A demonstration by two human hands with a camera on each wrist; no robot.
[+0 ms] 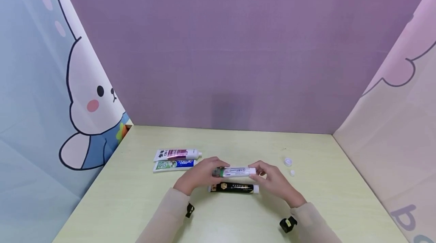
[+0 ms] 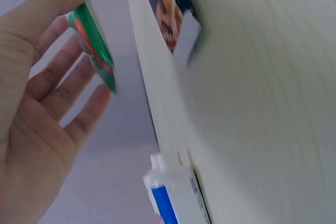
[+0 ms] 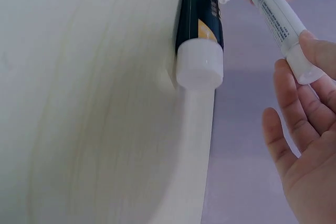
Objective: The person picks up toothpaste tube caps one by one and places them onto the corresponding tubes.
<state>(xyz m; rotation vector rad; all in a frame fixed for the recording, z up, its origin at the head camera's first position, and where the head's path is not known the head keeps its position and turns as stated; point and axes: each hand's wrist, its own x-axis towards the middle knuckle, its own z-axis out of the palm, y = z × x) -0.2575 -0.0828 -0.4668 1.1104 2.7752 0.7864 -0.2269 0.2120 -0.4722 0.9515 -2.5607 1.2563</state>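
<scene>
Head view: L hand [image 1: 203, 175] & R hand [image 1: 275, 181] hold a white-and-green tube [image 1: 236, 172] btwn them, off the worktop [image 1: 238, 218], just beyond a capped black tube [image 1: 235, 188]. A purple-and-white tube [image 1: 177, 154], nozzle bare, lies beside a blue-and-green tube [image 1: 174, 165] at L; a wide cap [image 1: 288, 162] & small cap [image 1: 292, 173], both white, lie nr R hand. Step in hand is prob. uncapping; next move prob. calls for a firm L hold while R twists.

L wrist view: thumb & fingers pinch the tube's flat, crimped green tail, other fingers spread loose. Black tube's tail is flat too, w/ a pale edge. Worktop has faint wood grain.

R wrist view: thumb & fingertips grip the held tube's smooth white cap [image 3: 303, 67], little finger apart. Tube body looks soft, roundish at cap end; black one's cap is a stubby cylinder.
</scene>
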